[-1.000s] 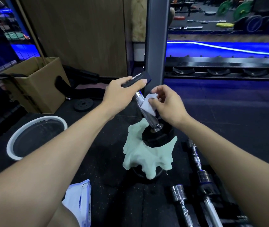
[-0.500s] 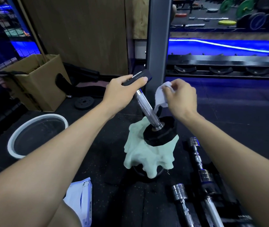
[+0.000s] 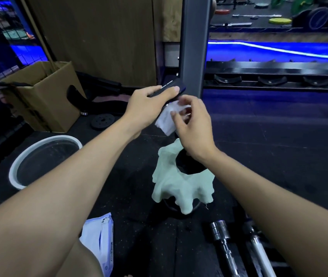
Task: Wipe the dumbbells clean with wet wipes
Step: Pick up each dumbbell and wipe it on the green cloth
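The left hand (image 3: 149, 105) is closed around the upper black plate of a dumbbell (image 3: 174, 87), with the thumb on top and the fingers below it. The dumbbell stands tilted, its upper end toward the grey post (image 3: 194, 45). Its lower black plate (image 3: 189, 164) rests on a pale green cloth (image 3: 179, 188), which hangs over a dark round thing on the black floor (image 3: 269, 148). The bar between the two plates is hidden behind the hands.

The right hand (image 3: 194, 126) is just beside the left one and pinches a white wet wipe (image 3: 167, 120) between thumb and fingers. The wipe hangs directly under the upper plate, where the bar should be; I cannot tell if it touches the metal.

To the left on the floor lies a round basin with a white rim (image 3: 19, 162), and behind it stands an open cardboard box (image 3: 45, 96). Near the person's left arm, at the bottom, lies a white and blue pack of wipes (image 3: 101, 236). At the bottom right two chrome bars (image 3: 223, 244) lie side by side, partly covered by the right forearm. Behind the post there is a dark rack (image 3: 275, 76) with blue light above it.
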